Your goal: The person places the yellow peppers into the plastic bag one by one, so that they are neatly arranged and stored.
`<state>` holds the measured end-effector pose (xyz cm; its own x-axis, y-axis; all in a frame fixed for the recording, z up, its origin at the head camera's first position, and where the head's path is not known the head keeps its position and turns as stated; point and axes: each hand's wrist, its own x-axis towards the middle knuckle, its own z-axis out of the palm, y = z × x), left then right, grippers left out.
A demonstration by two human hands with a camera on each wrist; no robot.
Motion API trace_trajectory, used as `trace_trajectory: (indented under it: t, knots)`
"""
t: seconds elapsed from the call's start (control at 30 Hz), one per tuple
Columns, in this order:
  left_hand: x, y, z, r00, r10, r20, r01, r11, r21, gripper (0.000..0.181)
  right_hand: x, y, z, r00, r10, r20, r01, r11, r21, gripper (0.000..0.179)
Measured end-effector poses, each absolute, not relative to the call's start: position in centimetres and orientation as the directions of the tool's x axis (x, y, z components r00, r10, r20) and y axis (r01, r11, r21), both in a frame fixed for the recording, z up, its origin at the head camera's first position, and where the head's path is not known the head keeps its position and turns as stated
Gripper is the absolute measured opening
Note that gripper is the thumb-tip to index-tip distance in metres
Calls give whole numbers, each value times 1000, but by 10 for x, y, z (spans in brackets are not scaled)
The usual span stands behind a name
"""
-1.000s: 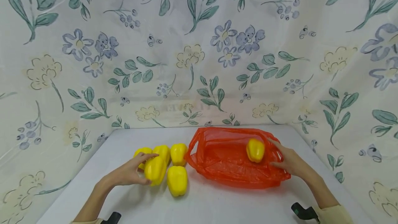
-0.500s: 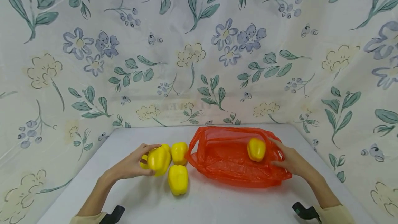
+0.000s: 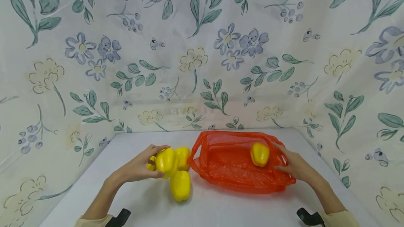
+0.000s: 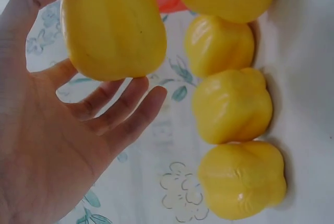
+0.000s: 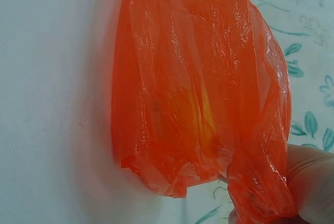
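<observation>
My left hand (image 3: 139, 165) holds a yellow bell pepper (image 3: 166, 162) between thumb and fingers. The left wrist view shows this held pepper (image 4: 112, 28) raised in the fingertips, with several other yellow bell peppers (image 4: 232, 106) in a row beside it. In the head view, one pepper (image 3: 180, 186) sits in front of it and others are partly hidden behind. A red plastic bag (image 3: 227, 164) lies to the right, its mouth spread. Inside it is another yellow pepper (image 3: 260, 154), showing through the film in the right wrist view. My right hand (image 3: 296, 165) grips the bag's right end, bunching the plastic.
Everything stands on a white table (image 3: 221, 209). Behind and around it hangs a floral curtain (image 3: 189, 73). The bag's left handle loop (image 3: 196, 153) comes right up to the peppers. Dark wrist devices (image 3: 309, 216) show at both sleeves.
My left hand has carried its pepper to the right, toward the bag, so it now overlaps the rear peppers. The right hand and the bag have stayed in place.
</observation>
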<state>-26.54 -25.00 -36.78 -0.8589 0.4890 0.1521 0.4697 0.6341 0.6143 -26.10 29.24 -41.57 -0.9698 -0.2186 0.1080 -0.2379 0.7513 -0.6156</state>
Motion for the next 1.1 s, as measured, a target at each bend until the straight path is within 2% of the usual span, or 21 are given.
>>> trace_trajectory:
  t: [0.53, 0.73, 1.1]
  knots:
    - [-266, -209, -346, -744, 635, 208, 614, 525, 590, 76, -257, 290, -413, -962, -237, 134, -268, 738, -619, 85]
    - [-275, -182, -339, -734, 654, 182, 619, 535, 575, 77, -257, 290, -413, -961, -237, 144, -275, 748, -604, 85]
    - [-294, -133, -335, -682, 719, 135, 648, 508, 567, 77, -260, 293, -415, -960, -234, 156, -281, 765, -579, 85]
